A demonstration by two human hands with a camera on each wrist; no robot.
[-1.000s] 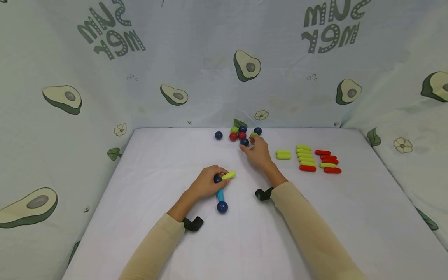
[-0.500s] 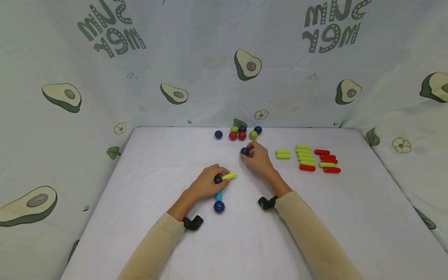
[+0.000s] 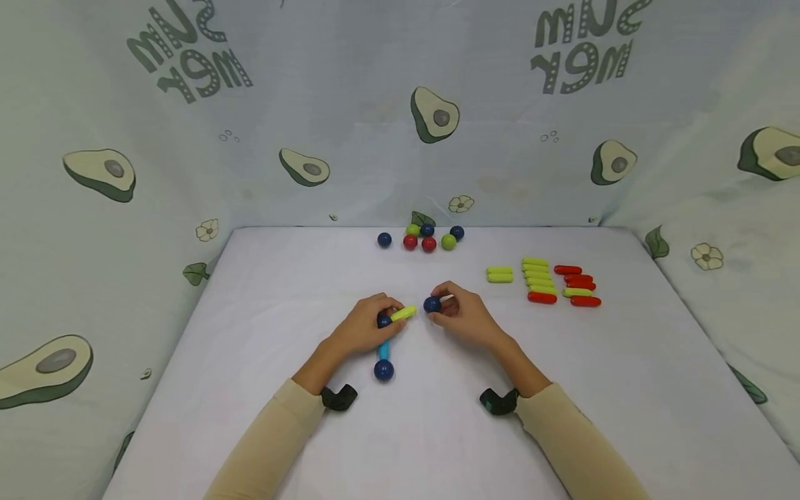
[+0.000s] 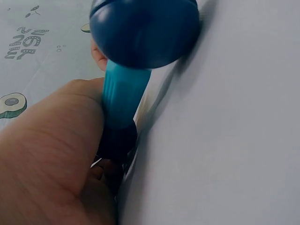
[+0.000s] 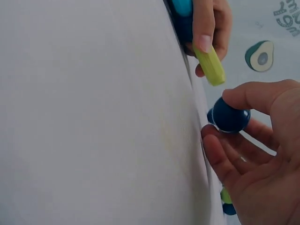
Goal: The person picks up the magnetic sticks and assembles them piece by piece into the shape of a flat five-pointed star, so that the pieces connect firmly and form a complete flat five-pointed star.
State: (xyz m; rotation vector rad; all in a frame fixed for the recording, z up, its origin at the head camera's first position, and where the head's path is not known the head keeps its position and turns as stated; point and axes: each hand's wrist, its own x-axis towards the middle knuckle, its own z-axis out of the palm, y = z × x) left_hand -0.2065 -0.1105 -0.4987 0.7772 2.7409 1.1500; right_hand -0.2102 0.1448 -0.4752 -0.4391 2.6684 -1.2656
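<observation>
A linked toy piece lies under my left hand [image 3: 361,325], which pinches it near a dark blue ball [image 3: 384,321]. From that ball a yellow-green rod [image 5: 213,67] points toward the right hand, its far end bare. A light blue rod [image 4: 123,93] runs from the same ball toward the near side and ends in another dark blue ball [image 3: 384,370]. My right hand [image 3: 467,318] pinches a separate dark blue ball [image 5: 230,115] between thumb and fingertips. This ball sits a short gap away from the yellow-green rod's tip.
At the table's far edge stand loose balls: several dark blue, two red [image 3: 428,244] and two green [image 3: 448,242]. To the right lie several yellow-green rods [image 3: 537,273] and red rods [image 3: 585,301]. A printed cloth [image 3: 369,139] hangs behind the white table [image 3: 312,264].
My right hand has picked the dark blue ball from the far group and brought it nearer, beside the yellow-green rod. The left hand keeps its grip; the near ball has swung slightly left.
</observation>
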